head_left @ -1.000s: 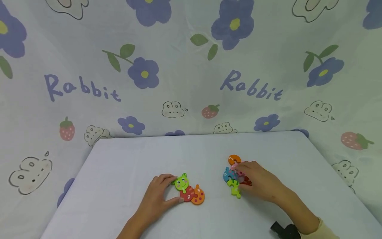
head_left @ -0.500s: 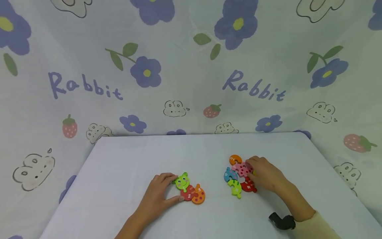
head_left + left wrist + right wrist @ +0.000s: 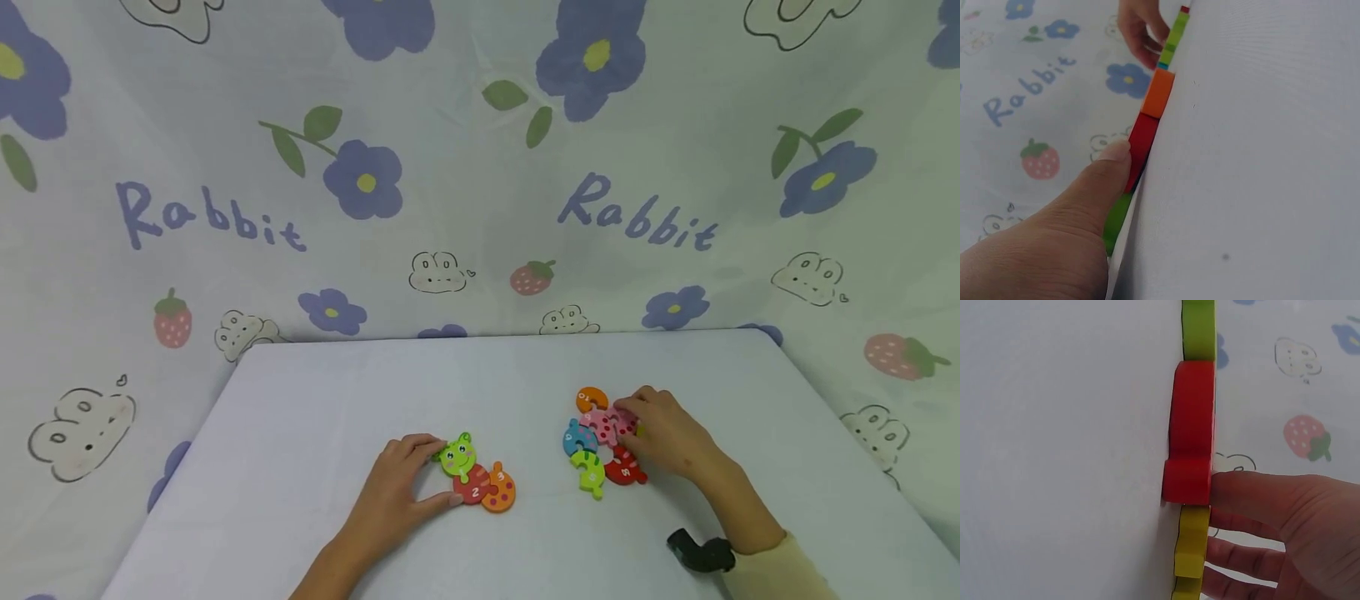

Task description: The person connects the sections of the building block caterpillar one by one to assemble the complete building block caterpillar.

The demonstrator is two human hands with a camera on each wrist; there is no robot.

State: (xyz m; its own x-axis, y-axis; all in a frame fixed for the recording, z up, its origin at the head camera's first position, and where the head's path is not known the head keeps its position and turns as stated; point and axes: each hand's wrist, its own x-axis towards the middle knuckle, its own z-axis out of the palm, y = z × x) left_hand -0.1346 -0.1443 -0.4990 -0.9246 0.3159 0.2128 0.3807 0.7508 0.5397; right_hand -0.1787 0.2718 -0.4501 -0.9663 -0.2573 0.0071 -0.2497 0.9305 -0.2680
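My left hand (image 3: pixel 393 483) holds a short chain of joined caterpillar puzzle pieces between fingertips and thumb. Its green smiling head (image 3: pixel 457 457) lies by the fingers, with the thumb at the red piece numbered 2 (image 3: pixel 471 485). An orange spotted piece numbered 3 (image 3: pixel 501 490) joins on at the right. Over a cluster of loose pieces, my right hand (image 3: pixel 663 429) has its fingertips round a pink spotted puzzle piece (image 3: pixel 623 422). Below it lies a red piece numbered 8 (image 3: pixel 624 468); in the right wrist view the thumb overlaps that red piece's edge (image 3: pixel 1192 419). A yellow piece (image 3: pixel 1191 540) is partly hidden behind the fingers.
Orange (image 3: pixel 591 398), blue (image 3: pixel 578 437) and light green pieces (image 3: pixel 591 475) lie along the cluster's left side. The white tabletop (image 3: pixel 337 392) ends at a patterned cloth backdrop (image 3: pixel 465 192). A black device (image 3: pixel 701 552) sits at the right wrist.
My right hand has moved slightly right and away from me, uncovering the pink and red pieces. The pink pieces have shifted a little. The left hand stays on its chain.
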